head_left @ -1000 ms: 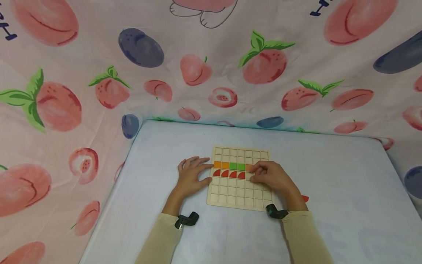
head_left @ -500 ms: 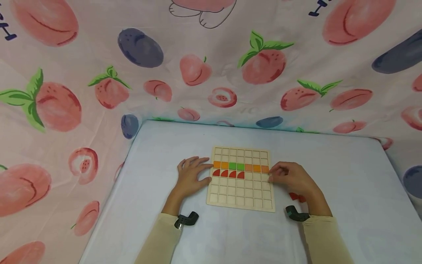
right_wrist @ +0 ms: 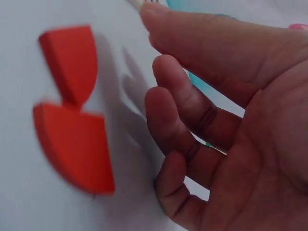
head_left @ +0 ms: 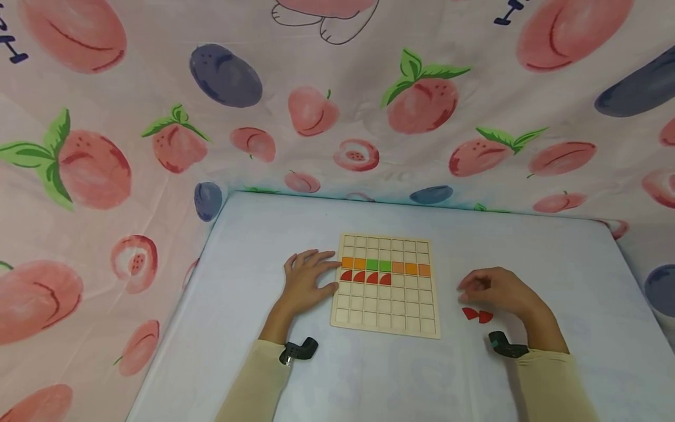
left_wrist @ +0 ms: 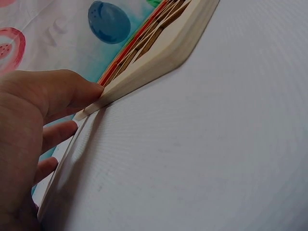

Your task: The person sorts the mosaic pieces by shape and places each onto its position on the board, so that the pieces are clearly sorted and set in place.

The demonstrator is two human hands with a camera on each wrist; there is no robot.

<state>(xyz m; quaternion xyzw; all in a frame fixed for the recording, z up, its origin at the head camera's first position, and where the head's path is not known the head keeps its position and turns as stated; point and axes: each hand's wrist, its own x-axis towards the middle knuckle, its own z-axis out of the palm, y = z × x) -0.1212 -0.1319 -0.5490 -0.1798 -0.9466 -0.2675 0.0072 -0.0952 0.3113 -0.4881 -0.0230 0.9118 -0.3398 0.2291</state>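
Note:
A square wooden grid board [head_left: 385, 321] lies on the table. Across one of its rows run orange tiles [head_left: 353, 263] and green tiles [head_left: 378, 265], filling it side to side. Just below, several red quarter-circle pieces [head_left: 366, 278] sit in the left cells. My left hand [head_left: 303, 281] touches the board's left edge with thumb and fingertip, fingers spread; its thumb [left_wrist: 79, 91] rests at the wooden rim in the left wrist view. Right of the board, my right hand [head_left: 498, 287] hovers with loosely bent fingers, holding nothing. Two loose red quarter-circle pieces [right_wrist: 79, 149] lie close beside its fingers.
A white cloth [head_left: 295, 217] covers the table. Fruit-print fabric [head_left: 358, 117] hangs along the back and left sides. Dark wrist-worn devices [head_left: 300, 351] sit at both wrists.
My right hand has moved right, off the board, toward the loose red pieces, uncovering them. Orange tiles it had hidden at the row's right end now show. The left hand stays put.

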